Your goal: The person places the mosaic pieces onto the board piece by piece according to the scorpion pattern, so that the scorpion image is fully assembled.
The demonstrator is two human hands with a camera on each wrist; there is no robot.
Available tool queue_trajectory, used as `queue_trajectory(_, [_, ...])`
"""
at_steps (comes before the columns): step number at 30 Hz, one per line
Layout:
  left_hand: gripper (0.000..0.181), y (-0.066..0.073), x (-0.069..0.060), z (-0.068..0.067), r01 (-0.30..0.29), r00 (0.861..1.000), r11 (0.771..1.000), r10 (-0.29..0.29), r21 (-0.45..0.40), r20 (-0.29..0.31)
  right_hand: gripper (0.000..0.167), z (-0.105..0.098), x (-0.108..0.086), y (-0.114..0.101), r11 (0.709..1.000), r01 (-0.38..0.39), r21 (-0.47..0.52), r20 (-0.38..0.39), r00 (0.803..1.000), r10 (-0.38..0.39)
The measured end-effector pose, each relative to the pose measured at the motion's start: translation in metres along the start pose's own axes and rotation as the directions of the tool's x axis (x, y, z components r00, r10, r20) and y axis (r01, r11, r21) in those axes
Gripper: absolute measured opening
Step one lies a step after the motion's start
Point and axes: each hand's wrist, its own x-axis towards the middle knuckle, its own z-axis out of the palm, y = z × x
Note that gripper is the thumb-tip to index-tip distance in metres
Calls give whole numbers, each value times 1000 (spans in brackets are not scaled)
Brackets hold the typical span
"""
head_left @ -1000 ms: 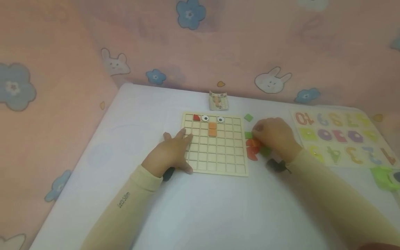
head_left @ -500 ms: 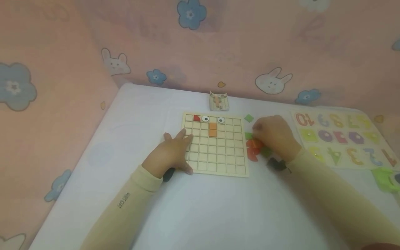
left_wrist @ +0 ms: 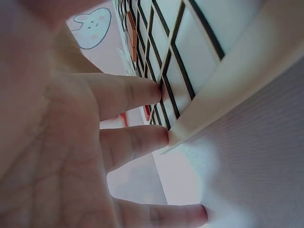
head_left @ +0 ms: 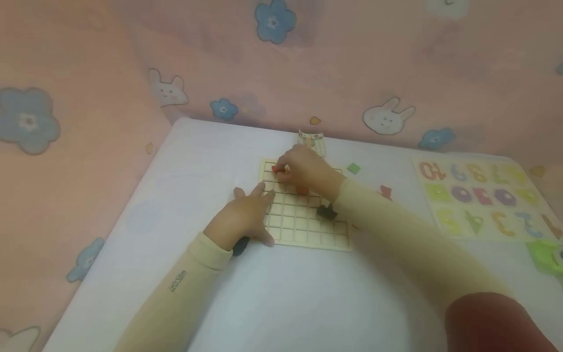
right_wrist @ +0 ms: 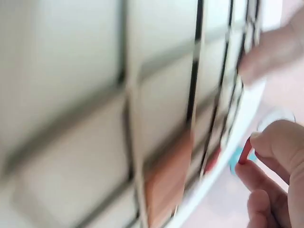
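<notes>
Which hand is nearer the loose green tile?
Right. The right hand is over the board, left of the green tile; the left hand is farther, at the board's left edge.

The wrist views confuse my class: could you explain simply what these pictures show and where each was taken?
There is no machine here, just a person's two bare hands. The wide picture comes from a camera worn on the head, looking down; the two tilted close-ups come from cameras on each wrist. On the white table lie a pale grid board, a small picture card, a green square tile and a number puzzle board. The left hand rests, fingers spread, at the grid board's left edge. The right hand, over the board, pinches a small red piece; its exact shape is hard to tell.
</notes>
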Motion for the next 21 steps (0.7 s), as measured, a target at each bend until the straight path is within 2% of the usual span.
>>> queue_trajectory(3, [126, 0, 1, 1, -8, 1000, 1000, 8, 13, -3, 15, 12, 9, -9, 995, 62, -75, -19, 998, -63])
queue_trajectory(7, [124, 1, 1, 0, -13, 1000, 1000, 14, 23, -3, 15, 21, 13, -11, 986, 90, -142, -54, 994, -99])
queue_trajectory(11, [126, 2, 1, 0, -17, 1000, 999, 17, 35, 1, 16, 26, 11, -11, 973, 74, -218, -69, 993, -91])
queue_trajectory(15, [128, 2, 1, 0, -16, 1000, 998, 16, 52, 2, 28, 28, 8, -15, 958, 39, -286, -65, 996, -60])
queue_trajectory(21, [128, 2, -2, -2, -14, 1000, 999, 14, 44, 1, 21, 25, 5, -24, 960, -24, -279, -19, 1000, 20])
